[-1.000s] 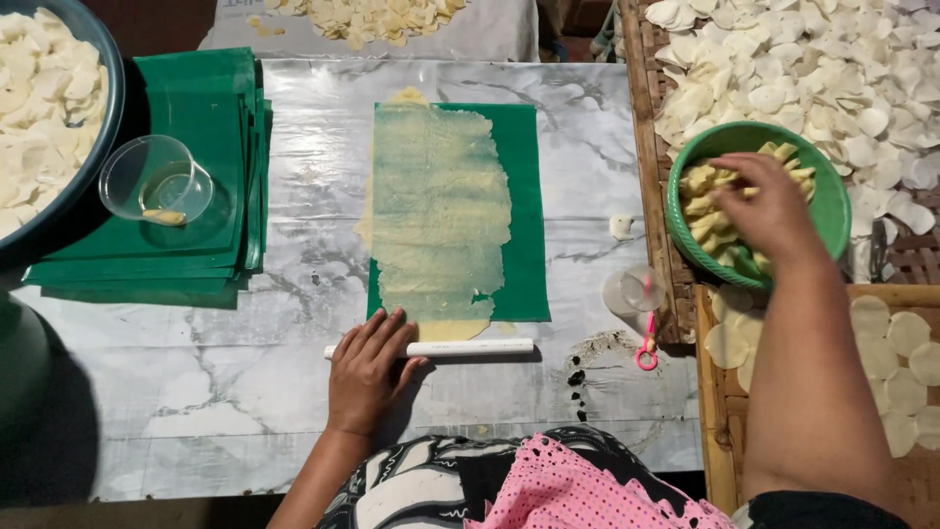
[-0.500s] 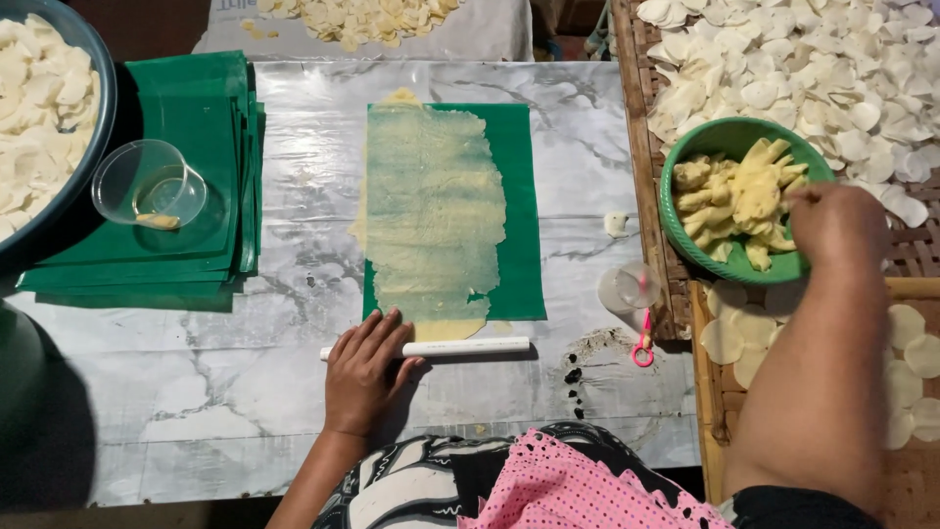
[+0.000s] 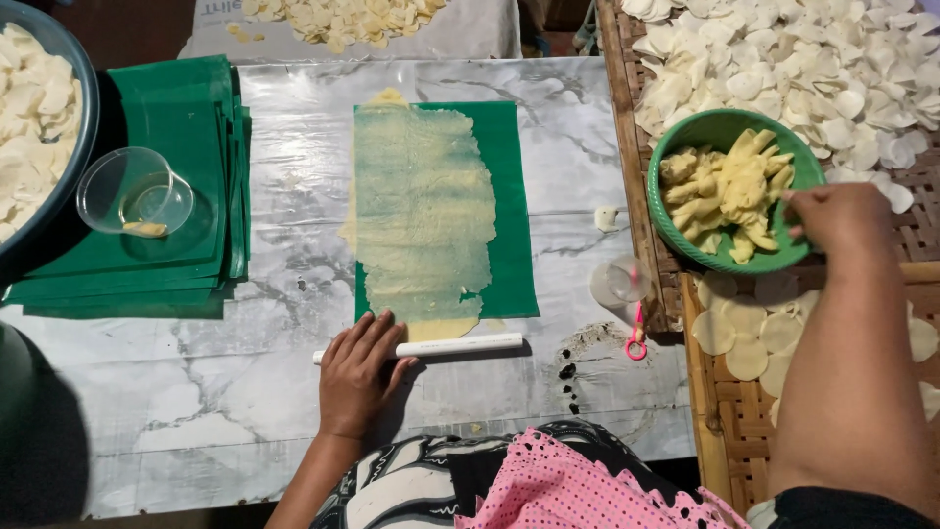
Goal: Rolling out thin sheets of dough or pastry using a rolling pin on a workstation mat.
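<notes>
Dough sheet (image 3: 423, 211) lies thin on its green mat (image 3: 513, 211) as my left hand (image 3: 354, 377) rests flat on the white roller (image 3: 431, 348) and my right hand (image 3: 839, 216), curled at the green bowl (image 3: 685, 147), holding I cannot tell what; uneven pressing could, I judge, tear it.

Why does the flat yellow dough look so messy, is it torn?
The thin dough sheet has ragged edges and spills off the green mat at its top left and bottom, onto the marble table. Nothing else looks odd.
</notes>
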